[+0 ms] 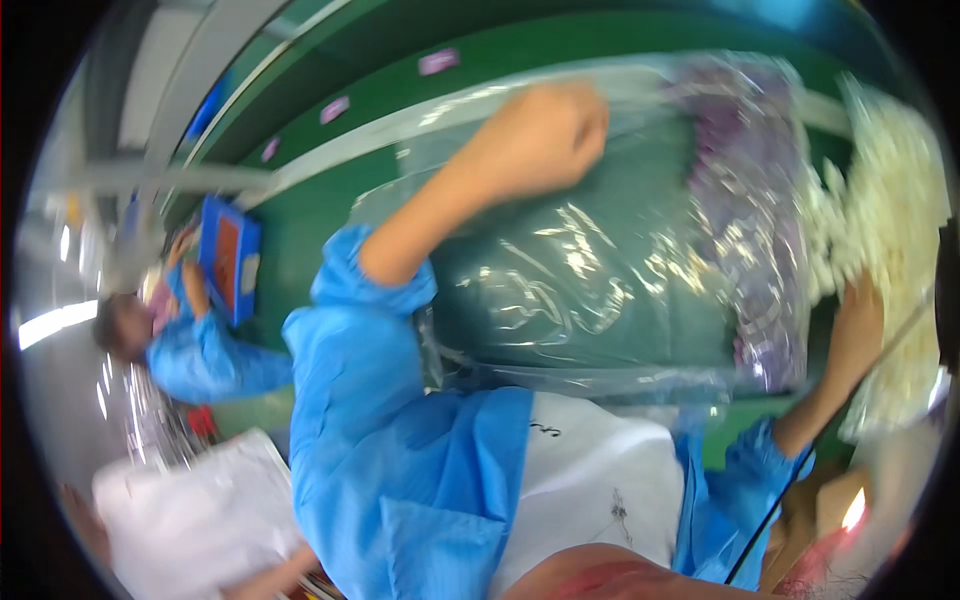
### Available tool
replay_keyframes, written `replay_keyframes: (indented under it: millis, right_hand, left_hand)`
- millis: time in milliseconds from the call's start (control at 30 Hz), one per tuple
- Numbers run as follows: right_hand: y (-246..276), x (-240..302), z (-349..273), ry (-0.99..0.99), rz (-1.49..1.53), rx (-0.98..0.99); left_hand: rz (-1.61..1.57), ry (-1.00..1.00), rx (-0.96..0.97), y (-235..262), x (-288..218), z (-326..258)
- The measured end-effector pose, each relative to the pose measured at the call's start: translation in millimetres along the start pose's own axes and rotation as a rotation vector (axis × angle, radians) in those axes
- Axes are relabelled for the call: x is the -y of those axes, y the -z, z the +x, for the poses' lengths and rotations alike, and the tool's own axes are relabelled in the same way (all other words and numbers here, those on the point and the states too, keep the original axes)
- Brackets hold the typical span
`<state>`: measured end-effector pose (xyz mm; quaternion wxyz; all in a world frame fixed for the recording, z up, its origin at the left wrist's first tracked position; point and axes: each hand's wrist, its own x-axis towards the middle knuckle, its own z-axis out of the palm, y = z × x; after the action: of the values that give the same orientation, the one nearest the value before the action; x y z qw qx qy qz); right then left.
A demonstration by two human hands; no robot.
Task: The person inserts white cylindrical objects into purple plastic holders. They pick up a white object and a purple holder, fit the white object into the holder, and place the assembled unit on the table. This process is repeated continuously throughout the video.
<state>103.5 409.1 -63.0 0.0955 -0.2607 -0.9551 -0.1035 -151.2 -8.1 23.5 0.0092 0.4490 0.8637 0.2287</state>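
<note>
The left hand (540, 135) is curled into a fist, pressing down on the top of a large clear plastic bag (600, 270); whether it pinches the film I cannot tell. The bag lies across a green counter (300, 230), just in front of the person's chest, and is stuffed with dark green material and, toward its right end, something purple. The right hand (858, 330) lies flat, fingers together, against that right end, touching a heap of small white pieces (890, 210) piled beside the bag. Both forearms come out of bright blue sleeves (370, 330).

Farther left along the counter, a 2nd person in the same blue holds a blue tray (230, 255). White plastic bags (190, 510) sit low on the left. A pale strip and small purple labels (438, 62) run along the counter's far side.
</note>
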Motion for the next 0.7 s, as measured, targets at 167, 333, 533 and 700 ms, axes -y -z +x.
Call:
replay_keyframes:
  millis: [167,333,533,700]
  right_hand:
    - [4.4,13.8,9.0,-0.200,0.588,-0.288]
    - [28.5,26.7,5.6,-0.296,0.545,-0.435]
    - [89.6,85.1,-53.4,-0.257,1.059,-0.636]
    - [112.0,178.5,-120.8,0.249,1.210,-0.151]
  left_hand:
    - [-0.181,-0.206,0.292,-60.1,-85.6,-55.5]
    - [-0.252,-0.270,-0.034,-101.4,-103.7,-44.0]
    - [-0.120,-0.106,-0.147,-100.0,-105.9,-36.1]
    - [-0.267,-0.266,-0.256,-110.5,-94.3,-20.4]
